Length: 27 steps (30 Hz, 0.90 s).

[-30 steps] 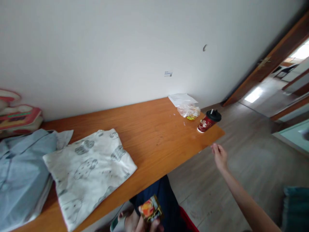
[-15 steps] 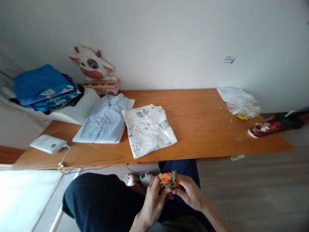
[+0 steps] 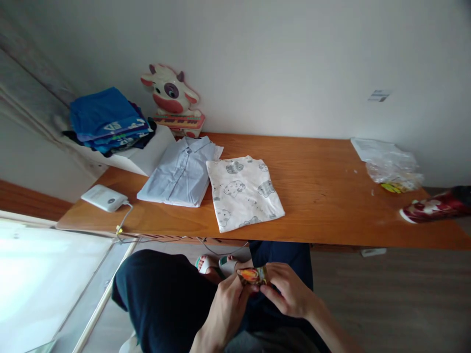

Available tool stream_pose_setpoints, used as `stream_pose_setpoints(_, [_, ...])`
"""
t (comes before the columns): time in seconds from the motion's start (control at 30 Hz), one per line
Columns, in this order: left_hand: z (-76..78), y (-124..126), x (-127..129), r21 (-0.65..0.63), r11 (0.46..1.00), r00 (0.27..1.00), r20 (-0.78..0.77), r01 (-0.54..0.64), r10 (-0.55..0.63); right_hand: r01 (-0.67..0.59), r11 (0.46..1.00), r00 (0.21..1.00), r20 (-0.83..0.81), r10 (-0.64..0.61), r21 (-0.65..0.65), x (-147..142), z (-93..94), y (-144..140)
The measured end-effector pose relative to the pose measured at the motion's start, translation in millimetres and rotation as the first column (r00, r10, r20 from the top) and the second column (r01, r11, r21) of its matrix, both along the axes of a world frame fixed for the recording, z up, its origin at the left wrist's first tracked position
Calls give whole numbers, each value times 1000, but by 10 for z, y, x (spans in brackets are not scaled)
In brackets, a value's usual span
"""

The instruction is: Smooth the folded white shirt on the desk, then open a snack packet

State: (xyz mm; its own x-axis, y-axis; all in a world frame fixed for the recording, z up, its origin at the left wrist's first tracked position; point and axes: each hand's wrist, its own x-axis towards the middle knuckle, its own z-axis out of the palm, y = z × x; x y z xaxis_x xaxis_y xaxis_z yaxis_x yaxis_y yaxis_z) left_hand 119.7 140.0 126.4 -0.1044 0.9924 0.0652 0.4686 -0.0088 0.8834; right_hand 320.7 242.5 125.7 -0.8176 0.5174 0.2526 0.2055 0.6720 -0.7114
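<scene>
Both hands meet over the person's lap, the left hand (image 3: 225,308) and the right hand (image 3: 289,294) pinching a small orange-and-dark snack packet (image 3: 252,275) between their fingertips — its print is too small and blurred to read, and whether it is torn open cannot be told. Dark trousers (image 3: 165,299) fill the space below, with sandalled feet (image 3: 217,264) partly hidden behind the hands. Beyond them runs a wooden desk (image 3: 324,196) against a white wall. On it lie a folded white shirt with grey animal print (image 3: 243,193) and, just beside it, a folded pale blue shirt (image 3: 182,171). A white power bank (image 3: 105,198) sits near the left end, its cable dropping over the edge. Further back stand a cow-shaped toy (image 3: 171,95) and a stack of blue clothes (image 3: 106,120) on a white box. At the right end are a clear plastic bag (image 3: 393,169) and a red cup with a dark lid (image 3: 436,208) — stretched by the lens and cut off by the frame.
</scene>
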Motion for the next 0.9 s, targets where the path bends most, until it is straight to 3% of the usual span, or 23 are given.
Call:
stream_pose_setpoints(0.2, [56,60,43,139,989,999,-11,45,-44,57,996,993,-104,-50,67,-21,-24,-20])
stream_pose_setpoints(0.37, [206,90,49,39,995,995,41,93,-95,30,999,983,-180,-26,20,-33,87,7])
stream_pose_setpoints(0.53, [492,153,-69,-41,980,980,63,194,-191,-14,1000,985,-171,16,14,-66,249,56])
stream_pose_setpoints(0.73, [762,303,-179,167,956,968,27,240,-248,118,988,958,-272,-88,96,-185,487,127])
stream_pose_setpoints(0.9, [962,254,-194,363,897,968,-88,253,-237,-26,992,944,-324,64,121,-223,876,149])
